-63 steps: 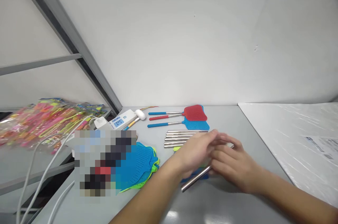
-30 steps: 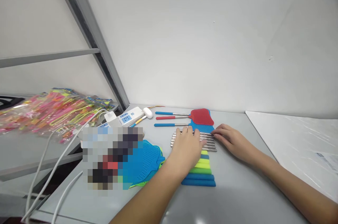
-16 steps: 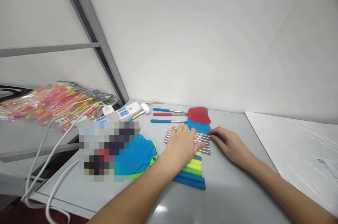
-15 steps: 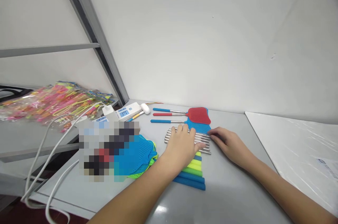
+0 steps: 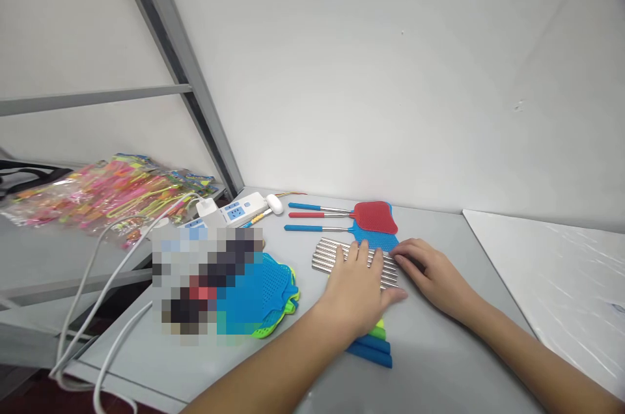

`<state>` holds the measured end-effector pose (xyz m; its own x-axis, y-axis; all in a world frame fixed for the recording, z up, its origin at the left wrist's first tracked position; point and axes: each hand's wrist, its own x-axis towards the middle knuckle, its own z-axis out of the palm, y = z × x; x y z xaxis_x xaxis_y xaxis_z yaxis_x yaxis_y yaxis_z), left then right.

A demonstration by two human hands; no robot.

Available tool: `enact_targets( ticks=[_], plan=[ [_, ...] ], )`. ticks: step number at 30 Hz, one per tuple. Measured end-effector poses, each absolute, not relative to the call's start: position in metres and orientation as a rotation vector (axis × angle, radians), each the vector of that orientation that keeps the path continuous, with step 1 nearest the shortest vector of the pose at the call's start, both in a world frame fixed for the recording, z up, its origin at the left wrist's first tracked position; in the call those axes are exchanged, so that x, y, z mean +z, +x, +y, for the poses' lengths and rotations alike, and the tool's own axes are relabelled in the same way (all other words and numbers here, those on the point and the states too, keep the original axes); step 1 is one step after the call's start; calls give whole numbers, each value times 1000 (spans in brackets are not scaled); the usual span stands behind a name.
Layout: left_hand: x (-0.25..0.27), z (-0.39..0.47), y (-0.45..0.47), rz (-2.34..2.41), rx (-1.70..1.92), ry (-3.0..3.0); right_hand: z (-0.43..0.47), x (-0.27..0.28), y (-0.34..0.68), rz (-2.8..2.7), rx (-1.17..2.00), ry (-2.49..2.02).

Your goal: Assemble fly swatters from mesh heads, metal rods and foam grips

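My left hand (image 5: 354,290) lies palm down with fingers spread over the near part of a row of silver metal rods (image 5: 325,256), touching them. At the rods' right ends is my right hand (image 5: 434,274), its thumb and index fingertip close together on the end of a far rod. Below my left hand and wrist, partly hidden, lie several handle grips (image 5: 374,352) in blue, green and yellow. Just beyond the rods, assembled fly swatters rest on the table, with a red head (image 5: 375,217) over a blue one and another blue head (image 5: 374,238) nearer.
Loose blue and green swatter heads (image 5: 273,293) are stacked left, beside a pixelated area. White power strips (image 5: 241,211) with cables and a white rounded object (image 5: 274,204) stand behind. Plastic-wrapped colourful packets (image 5: 127,189) cover the left shelf. A white sheet (image 5: 551,277) lies right.
My left hand has slid toward me off the far rods, uncovering more of them and covering more of the handle grips. My right hand stays at the rod ends. The view has shifted slightly.
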<state>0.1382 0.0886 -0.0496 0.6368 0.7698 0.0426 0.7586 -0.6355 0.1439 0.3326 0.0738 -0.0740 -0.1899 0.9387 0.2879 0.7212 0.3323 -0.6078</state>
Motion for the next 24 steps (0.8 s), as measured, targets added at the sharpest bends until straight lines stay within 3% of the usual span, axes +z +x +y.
enact_targets(
  ticks=[13, 24],
  plan=[
    [-50, 87, 138, 1361, 221, 2686, 144, -39, 301, -2187, 177, -1504],
    [-61, 86, 144, 1421, 454, 2711, 222, -48, 246, -2496, -60, -1385]
  ],
)
